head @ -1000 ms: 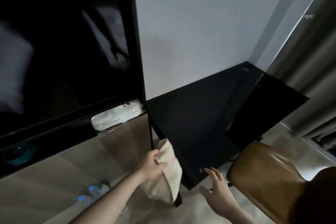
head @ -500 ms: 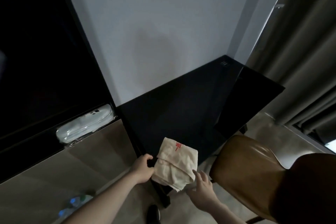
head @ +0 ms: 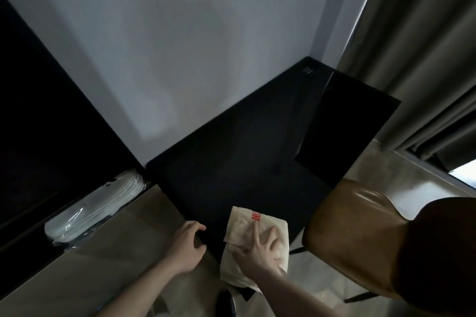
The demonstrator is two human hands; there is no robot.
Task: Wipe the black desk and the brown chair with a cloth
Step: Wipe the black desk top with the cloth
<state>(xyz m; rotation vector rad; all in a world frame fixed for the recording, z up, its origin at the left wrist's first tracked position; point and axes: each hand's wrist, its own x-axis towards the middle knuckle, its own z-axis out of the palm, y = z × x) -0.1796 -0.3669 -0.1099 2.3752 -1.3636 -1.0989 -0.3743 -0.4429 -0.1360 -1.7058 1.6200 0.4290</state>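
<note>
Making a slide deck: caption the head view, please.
Right hand presses a cream cloth on the black desk; left hand grips its edge.

Counting up: one cloth (head: 239,226), one black worktop (head: 244,157), one brown chair (head: 347,226), two hands, left hand (head: 186,246), right hand (head: 260,249), one plastic-wrapped white bundle (head: 95,211).

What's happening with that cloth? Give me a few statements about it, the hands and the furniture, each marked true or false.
1. The right hand presses flat on the cloth. True.
2. The cloth lies on the chair seat. False: it lies on the near corner of the black desk, partly hanging over the edge, beside the brown chair.
3. The left hand holds the black desk's edge. True.
4. The cloth is plain all over. False: it carries a red print near its far end.
</note>
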